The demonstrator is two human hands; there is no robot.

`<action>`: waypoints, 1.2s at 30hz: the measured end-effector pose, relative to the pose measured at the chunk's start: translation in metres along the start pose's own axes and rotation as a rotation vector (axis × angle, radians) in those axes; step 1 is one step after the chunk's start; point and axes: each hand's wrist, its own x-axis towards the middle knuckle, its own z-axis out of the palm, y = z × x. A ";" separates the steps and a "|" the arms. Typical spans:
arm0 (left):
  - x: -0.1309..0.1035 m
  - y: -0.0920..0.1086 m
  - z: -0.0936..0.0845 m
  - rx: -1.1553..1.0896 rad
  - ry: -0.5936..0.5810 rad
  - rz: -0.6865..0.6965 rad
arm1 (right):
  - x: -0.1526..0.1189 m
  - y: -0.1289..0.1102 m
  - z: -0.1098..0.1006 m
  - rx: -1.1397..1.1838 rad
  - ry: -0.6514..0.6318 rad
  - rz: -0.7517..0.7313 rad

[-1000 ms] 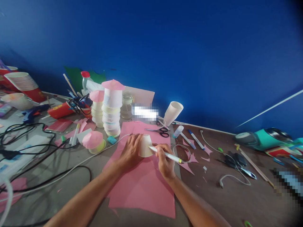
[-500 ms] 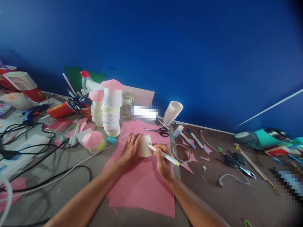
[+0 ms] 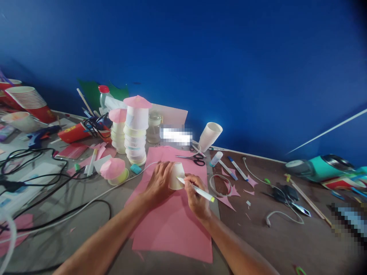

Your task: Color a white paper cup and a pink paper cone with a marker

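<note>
A white paper cup [image 3: 177, 176] lies over the pink paper [image 3: 172, 225], and my left hand [image 3: 161, 178] is wrapped round its left side. In my right hand [image 3: 197, 196] is a white marker [image 3: 203, 193] with a yellow-green end, its tip at the cup's surface. Scissors [image 3: 197, 159] with dark handles rest on the top of the pink paper. To the left stand two stacked-cup towers [image 3: 135, 141] with pink paper cones on top, and a small cup with a pink cover [image 3: 113, 170].
Stacked white cups [image 3: 210, 135] lean near the blue wall. A glue stick [image 3: 216, 159], markers [image 3: 237, 169], pink scraps and a coiled cable [image 3: 220, 186] lie to the right. Black cables [image 3: 57, 198] cross the left side. A teal bottle [image 3: 327, 168] lies far right.
The marker's tip has shifted slightly left and down on the cup, and its rear end has moved a little left. My left hand holds the cup as before.
</note>
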 end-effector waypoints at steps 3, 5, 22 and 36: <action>0.000 0.000 0.000 -0.007 0.007 -0.007 | 0.000 0.002 0.000 -0.011 0.024 -0.008; 0.000 0.001 0.000 -0.016 0.012 -0.014 | 0.001 0.004 -0.001 -0.022 0.040 -0.001; 0.000 0.000 0.000 -0.010 -0.004 -0.034 | 0.001 0.006 -0.002 0.082 0.090 0.125; 0.000 -0.001 0.002 -0.002 0.026 -0.011 | -0.001 0.001 -0.003 -0.010 -0.047 -0.049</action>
